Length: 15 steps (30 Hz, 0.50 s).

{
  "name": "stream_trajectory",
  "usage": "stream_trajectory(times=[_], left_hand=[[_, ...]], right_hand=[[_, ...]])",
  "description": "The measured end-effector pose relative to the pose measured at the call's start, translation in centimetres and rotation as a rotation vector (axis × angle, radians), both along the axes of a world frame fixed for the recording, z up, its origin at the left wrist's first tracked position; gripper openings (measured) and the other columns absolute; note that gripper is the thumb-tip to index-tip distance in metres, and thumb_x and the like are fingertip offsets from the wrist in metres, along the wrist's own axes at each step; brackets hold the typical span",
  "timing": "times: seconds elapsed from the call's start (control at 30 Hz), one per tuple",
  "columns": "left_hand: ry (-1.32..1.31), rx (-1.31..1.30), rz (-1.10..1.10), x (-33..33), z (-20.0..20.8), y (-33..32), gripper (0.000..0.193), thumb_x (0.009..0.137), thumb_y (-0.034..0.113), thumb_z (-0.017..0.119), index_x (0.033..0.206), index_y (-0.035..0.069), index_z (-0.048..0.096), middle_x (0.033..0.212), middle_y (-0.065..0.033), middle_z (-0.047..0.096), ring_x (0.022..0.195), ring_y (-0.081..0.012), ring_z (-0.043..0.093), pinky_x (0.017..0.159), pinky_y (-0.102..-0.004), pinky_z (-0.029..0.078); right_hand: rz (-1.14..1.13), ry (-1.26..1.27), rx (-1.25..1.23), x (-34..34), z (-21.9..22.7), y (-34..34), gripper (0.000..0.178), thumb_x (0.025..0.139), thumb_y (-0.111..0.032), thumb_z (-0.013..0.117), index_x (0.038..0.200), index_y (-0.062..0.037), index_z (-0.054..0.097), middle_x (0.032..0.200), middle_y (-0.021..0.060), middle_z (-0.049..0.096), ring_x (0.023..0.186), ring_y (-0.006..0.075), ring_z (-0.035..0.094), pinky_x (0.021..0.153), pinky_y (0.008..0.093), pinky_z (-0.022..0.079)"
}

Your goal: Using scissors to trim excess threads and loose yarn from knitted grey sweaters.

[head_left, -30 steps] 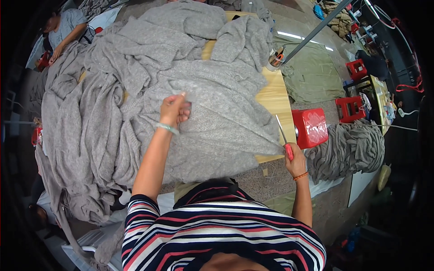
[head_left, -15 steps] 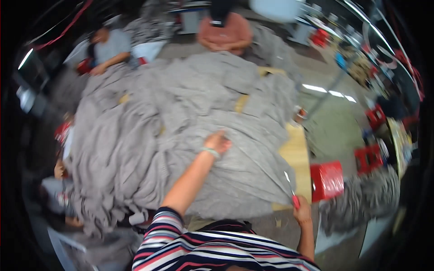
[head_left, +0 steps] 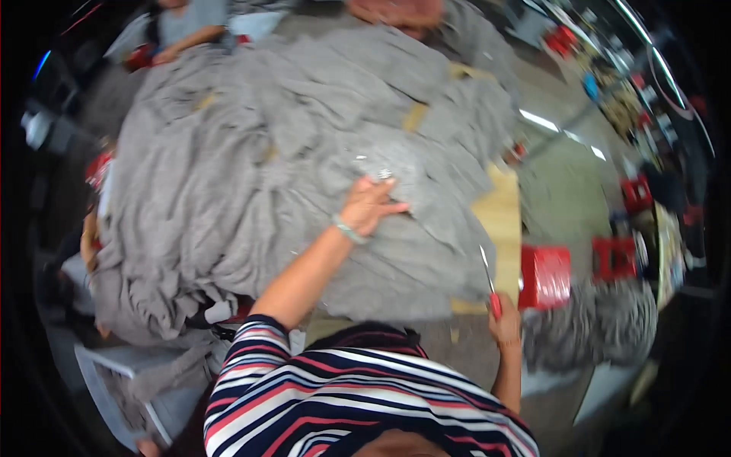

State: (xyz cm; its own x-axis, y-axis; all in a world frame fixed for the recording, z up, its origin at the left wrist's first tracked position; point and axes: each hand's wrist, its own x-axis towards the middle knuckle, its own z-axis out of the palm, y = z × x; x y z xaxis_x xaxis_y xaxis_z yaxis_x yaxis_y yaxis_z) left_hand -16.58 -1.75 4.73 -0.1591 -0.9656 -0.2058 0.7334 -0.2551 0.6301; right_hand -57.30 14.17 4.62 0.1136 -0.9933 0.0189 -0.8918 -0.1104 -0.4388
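A big heap of grey fabric lies in folds across the table. My left hand is on it near the middle, palm down with the fingers apart, holding nothing I can see. Just beyond its fingertips are small whitish, shiny bits, too blurred to name. At the table's right front corner, my right hand grips a red-handled tool with a slim pointed metal blade. The blade points away from me, beside the fabric's edge; its exact kind is unclear.
Bare yellowish tabletop shows along the right side. A red stool stands right of it, with bundled grey fabric nearby. A pale bin sits at lower left. Two people, one in grey and one in salmon, are across the table.
The view has tipped down, so the table appears higher. My left hand has spread its fingers on the fabric, and whitish bits now show beyond it. The right hand still holds the red-handled tool.
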Motion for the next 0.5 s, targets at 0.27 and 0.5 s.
stream_trajectory(times=[0.27, 0.5], left_hand=[[0.028, 0.039, 0.049, -2.8, -8.5, 2.6, 0.019, 0.094, -0.002, 0.064, 0.078, 0.007, 0.056, 0.077, -0.0009, 0.059, 0.071, -0.0111, 0.062, 0.087, -0.0496, 0.062], [-0.140, 0.074, 0.133, -4.7, -8.9, 3.7, 0.026, 0.095, -0.003, 0.063, 0.072, 0.007, 0.054, 0.080, -0.0047, 0.062, 0.074, -0.0128, 0.064, 0.086, -0.0504, 0.063]], right_hand=[[0.249, 0.021, 0.178, 7.2, 8.6, -1.0, 0.028, 0.087, -0.020, 0.068, 0.112, -0.0068, 0.064, 0.091, 0.0198, 0.068, 0.087, 0.0393, 0.067, 0.075, 0.0450, 0.053], [0.313, 0.155, 0.286, 10.4, 9.7, -3.2, 0.025, 0.087, -0.024, 0.068, 0.106, -0.0082, 0.063, 0.074, 0.0196, 0.066, 0.072, 0.0406, 0.066, 0.065, 0.0486, 0.051]])
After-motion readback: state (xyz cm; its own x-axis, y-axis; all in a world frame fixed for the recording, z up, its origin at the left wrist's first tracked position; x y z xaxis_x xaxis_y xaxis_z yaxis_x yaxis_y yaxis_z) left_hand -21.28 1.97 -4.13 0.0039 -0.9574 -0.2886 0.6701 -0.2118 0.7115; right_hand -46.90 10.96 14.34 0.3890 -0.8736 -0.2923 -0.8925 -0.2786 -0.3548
